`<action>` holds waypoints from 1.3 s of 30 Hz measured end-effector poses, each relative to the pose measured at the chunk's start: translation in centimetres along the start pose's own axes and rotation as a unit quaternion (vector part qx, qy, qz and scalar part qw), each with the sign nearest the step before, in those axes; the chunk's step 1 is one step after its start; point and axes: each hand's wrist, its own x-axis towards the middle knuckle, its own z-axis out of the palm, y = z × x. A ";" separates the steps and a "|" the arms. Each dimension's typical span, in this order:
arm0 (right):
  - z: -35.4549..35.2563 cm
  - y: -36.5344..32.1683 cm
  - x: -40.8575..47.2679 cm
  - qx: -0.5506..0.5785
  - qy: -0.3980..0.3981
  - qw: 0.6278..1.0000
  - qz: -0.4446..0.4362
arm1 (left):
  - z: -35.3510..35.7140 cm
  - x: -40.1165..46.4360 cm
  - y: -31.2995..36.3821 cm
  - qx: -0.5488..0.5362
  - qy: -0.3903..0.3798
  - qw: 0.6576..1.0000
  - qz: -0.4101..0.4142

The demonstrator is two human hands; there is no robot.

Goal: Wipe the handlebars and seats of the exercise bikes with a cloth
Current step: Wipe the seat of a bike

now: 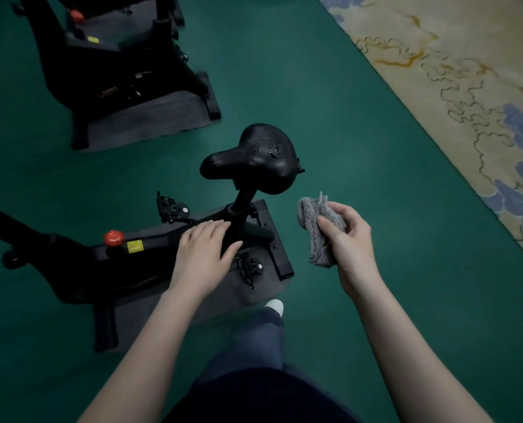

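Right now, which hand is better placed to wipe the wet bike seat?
Right. The right hand already grips the grey cloth just beside the seat, which shows droplets. The left hand is open, holds nothing, and hovers lower near the seat post.

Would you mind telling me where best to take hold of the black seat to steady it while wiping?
Probably the narrow nose, from the left hand's side: it tapers slim enough to wrap, leaving the broad, droplet-covered rear free for the cloth.

Dim light falls on a green floor point(330, 96); at right lies a beige rug point(467, 87), seemingly cloud-patterned.
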 end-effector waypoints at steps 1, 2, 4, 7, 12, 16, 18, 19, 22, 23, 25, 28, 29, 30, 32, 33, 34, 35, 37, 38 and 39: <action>0.1 -0.2 0.8 -0.003 -0.006 1.000 0.001 | 0.1 0.6 0.2 -0.003 -0.003 1.000 -0.004; 0.1 -0.4 1.6 -0.001 -0.010 1.000 0.002 | 0.3 1.2 0.5 -0.004 -0.006 1.000 -0.007; 0.1 -0.8 3.4 -0.001 -0.017 1.000 0.009 | 0.5 2.6 0.9 -0.002 -0.013 1.000 -0.013; -0.2 -1.0 5.8 -0.011 -0.026 0.999 0.026 | 0.5 4.2 1.6 -0.004 -0.016 0.999 -0.030; -1.2 -1.3 10.0 -0.025 -0.065 0.997 0.037 | 0.6 6.2 2.9 -0.011 -0.013 0.997 -0.077; -3.0 -1.8 13.9 -0.029 -0.104 0.994 0.031 | 1.0 7.9 5.0 -0.013 -0.003 0.992 -0.125; -4.6 -2.2 16.0 -0.033 -0.123 0.992 0.027 | 1.3 8.8 6.6 -0.014 -0.002 0.989 -0.150; -5.8 -2.4 17.4 -0.035 -0.131 0.990 0.025 | 1.7 9.5 7.9 -0.016 0.001 0.986 -0.164; -9.8 -3.1 21.5 -0.048 -0.162 0.985 0.023 | 2.6 11.6 12.4 -0.033 0.014 0.978 -0.206; -11.0 -3.5 22.7 -0.047 -0.171 0.984 0.022 | 2.9 12.2 14.0 -0.041 0.019 0.975 -0.219; -13.7 -4.3 25.3 -0.046 -0.188 0.981 0.020 | 3.4 13.5 17.4 -0.059 0.031 0.968 -0.243; -16.5 -5.3 28.5 -0.049 -0.215 0.975 0.018 | 4.0 14.8 21.9 -0.070 0.043 0.959 -0.270; -17.1 -5.6 29.4 -0.050 -0.228 0.972 0.017 | 4.2 15.1 23.0 -0.070 0.047 0.957 -0.278; -17.4 -5.9 30.1 -0.052 -0.241 0.969 0.014 | 4.3 15.3 23.8 -0.069 0.049 0.955 -0.286; -17.5 -6.3 31.3 -0.055 -0.265 0.963 0.006 | 4.3 15.4 24.9 -0.061 0.050 0.949 -0.305; -17.4 -6.5 31.8 -0.056 -0.276 0.960 0.001 | 4.3 15.4 25.2 -0.058 0.050 0.946 -0.315; -17.0 -6.8 32.4 -0.058 -0.290 0.955 -0.003 | 4.4 15.4 25.4 -0.057 0.053 0.942 -0.328; -16.5 -7.0 33.0 -0.062 -0.304 0.951 -0.005 | 4.3 15.5 25.5 -0.059 0.056 0.937 -0.341; -15.3 -7.3 34.0 -0.069 -0.330 0.942 -0.008 | 4.4 15.5 25.6 -0.060 0.063 0.925 -0.369; -14.6 -7.4 34.4 -0.070 -0.341 0.938 -0.011 | 4.5 15.5 25.6 -0.059 0.065 0.921 -0.380; -13.8 -7.6 34.8 -0.075 -0.355 0.932 -0.015 | 4.6 15.6 25.5 -0.062 0.067 0.915 -0.393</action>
